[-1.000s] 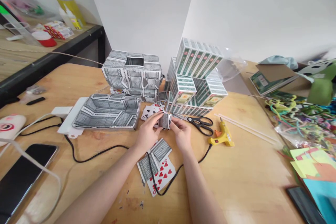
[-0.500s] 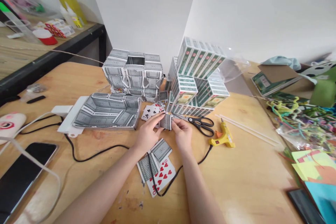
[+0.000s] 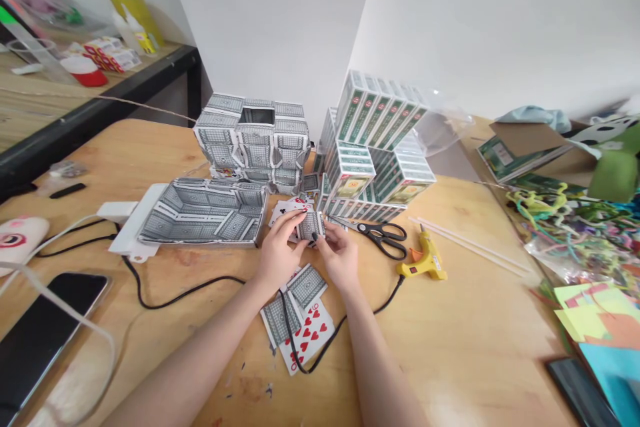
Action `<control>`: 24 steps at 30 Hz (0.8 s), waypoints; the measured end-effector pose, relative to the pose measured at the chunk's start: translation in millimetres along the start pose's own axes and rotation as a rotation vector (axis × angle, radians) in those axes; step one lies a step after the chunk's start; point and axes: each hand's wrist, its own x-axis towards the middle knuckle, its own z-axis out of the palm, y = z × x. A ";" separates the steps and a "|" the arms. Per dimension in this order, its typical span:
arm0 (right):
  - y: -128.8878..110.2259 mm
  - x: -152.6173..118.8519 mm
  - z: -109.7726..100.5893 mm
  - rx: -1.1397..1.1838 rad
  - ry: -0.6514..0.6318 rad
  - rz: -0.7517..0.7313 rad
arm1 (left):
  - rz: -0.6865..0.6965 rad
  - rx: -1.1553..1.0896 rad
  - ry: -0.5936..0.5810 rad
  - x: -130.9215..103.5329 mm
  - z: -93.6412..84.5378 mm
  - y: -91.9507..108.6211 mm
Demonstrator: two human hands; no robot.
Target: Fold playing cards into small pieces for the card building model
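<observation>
Between my two hands is a playing card (image 3: 311, 227), its patterned back facing up and its edges seemingly folded. My left hand (image 3: 281, 250) grips it from the left, and my right hand (image 3: 340, 255) pinches its right side. Face-up cards (image 3: 281, 211) lie just behind my left fingers. Closer to me rest more cards: a patterned-back one (image 3: 307, 285) and a ten of hearts (image 3: 313, 337), with a black cord across them. Black-handled scissors (image 3: 383, 235) lie to the right of my right hand, their blades partly hidden.
An open card-covered tray (image 3: 200, 213) sits at left, before a taller card-built structure (image 3: 257, 140). Card boxes (image 3: 373, 147) are stacked behind my hands. A yellow glue gun (image 3: 425, 260) and white sticks (image 3: 470, 247) lie right; a phone (image 3: 50, 340) lies left.
The card has turned and shifted slightly left, showing more of its back. My right hand has moved left, its thumb now over the card's front edge.
</observation>
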 end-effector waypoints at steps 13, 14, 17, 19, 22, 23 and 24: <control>3.6 0.5 -1.5 0.016 -0.007 0.018 | 0.008 0.059 -0.008 -1.0 -0.4 1.6; 3.0 0.4 -1.5 0.021 -0.011 0.021 | 0.007 0.065 -0.008 -1.2 -0.3 2.1; 1.7 0.3 -1.1 0.040 -0.011 0.037 | 0.014 0.080 0.000 -1.9 0.8 2.1; 1.0 0.1 -1.2 0.053 -0.010 0.050 | 0.029 0.089 0.009 -2.7 1.6 1.0; -0.3 0.2 -2.4 0.079 -0.007 0.070 | 0.052 0.093 0.010 -5.0 2.3 -0.3; -0.8 0.4 -3.2 0.087 -0.010 0.080 | 0.058 0.092 0.006 -6.0 2.4 -0.2; -1.1 0.7 -4.0 0.091 -0.015 0.089 | 0.063 0.090 0.000 -7.0 2.6 0.2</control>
